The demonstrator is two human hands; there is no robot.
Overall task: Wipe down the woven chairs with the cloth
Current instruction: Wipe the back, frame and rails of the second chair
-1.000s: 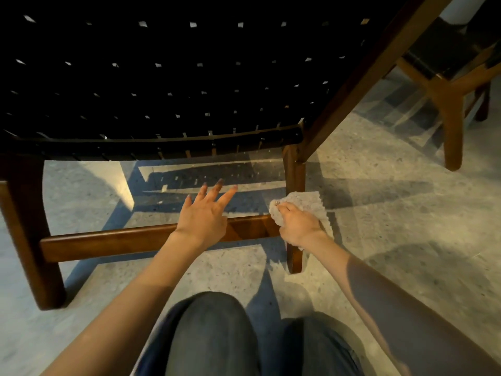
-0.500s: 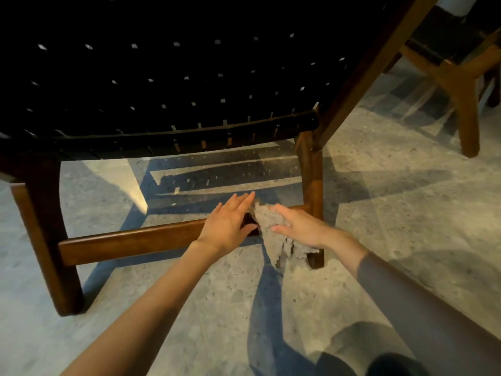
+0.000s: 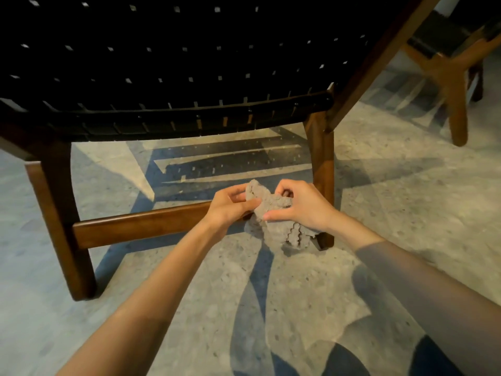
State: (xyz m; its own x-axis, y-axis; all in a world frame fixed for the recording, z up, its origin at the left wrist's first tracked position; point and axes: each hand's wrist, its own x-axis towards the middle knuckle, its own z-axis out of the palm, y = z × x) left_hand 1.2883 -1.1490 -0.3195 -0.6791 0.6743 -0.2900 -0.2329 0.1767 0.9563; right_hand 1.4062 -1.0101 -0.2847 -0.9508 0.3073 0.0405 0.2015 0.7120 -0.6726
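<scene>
A chair with a black woven seat (image 3: 168, 66) and brown wooden legs fills the upper half of the view. Its low wooden crossbar (image 3: 141, 226) runs between the two near legs. A crumpled grey cloth (image 3: 273, 226) hangs in front of the crossbar's right end, beside the right leg (image 3: 321, 169). My left hand (image 3: 230, 206) pinches the cloth's upper left part. My right hand (image 3: 301, 207) grips its upper right part, with the thumb pressed on the front. The cloth's lower folds dangle just above the floor.
A second wooden chair (image 3: 455, 77) with dark webbing stands at the upper right. The chair's left leg (image 3: 67, 226) stands at the left. The speckled stone floor (image 3: 406, 202) carries bands of light and shadow. My dark trouser knees show at the bottom right.
My left hand, open and near the crossbar before, has closed on the cloth. My right hand has lifted the cloth off the crossbar's right end, and both hands now hold it bunched.
</scene>
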